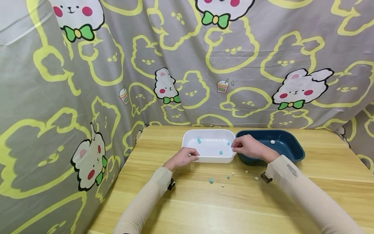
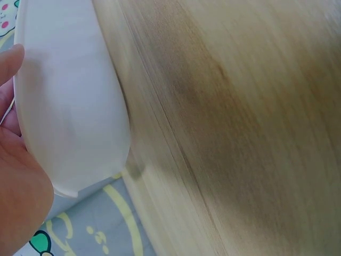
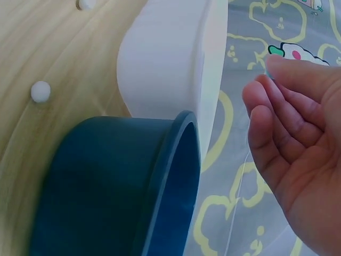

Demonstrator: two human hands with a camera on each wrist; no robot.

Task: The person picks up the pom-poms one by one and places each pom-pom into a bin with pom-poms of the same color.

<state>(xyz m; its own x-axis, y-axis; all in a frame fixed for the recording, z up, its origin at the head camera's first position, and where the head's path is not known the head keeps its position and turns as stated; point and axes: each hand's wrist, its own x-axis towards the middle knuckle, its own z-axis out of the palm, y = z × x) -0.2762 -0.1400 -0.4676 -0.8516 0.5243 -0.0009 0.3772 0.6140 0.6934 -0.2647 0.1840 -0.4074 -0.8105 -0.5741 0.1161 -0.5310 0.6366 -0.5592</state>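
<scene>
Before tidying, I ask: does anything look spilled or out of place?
Possibly: white balls and turquoise balls lie loose on the table, outside the white tray and blue tray, though similar ones sit inside.

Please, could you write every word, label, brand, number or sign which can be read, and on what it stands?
Right sleeve: dark print, perhaps beginning "Let", too blurred to read surely.
Cup drawing on the curtain: green label, too small to tell any writing.
White tray, blue tray, small balls: no text seen.

Both arms (image 1: 309,191) stretched forward; left fingers (image 1: 192,151) bent; right fingers (image 1: 238,143) pinched together
</scene>
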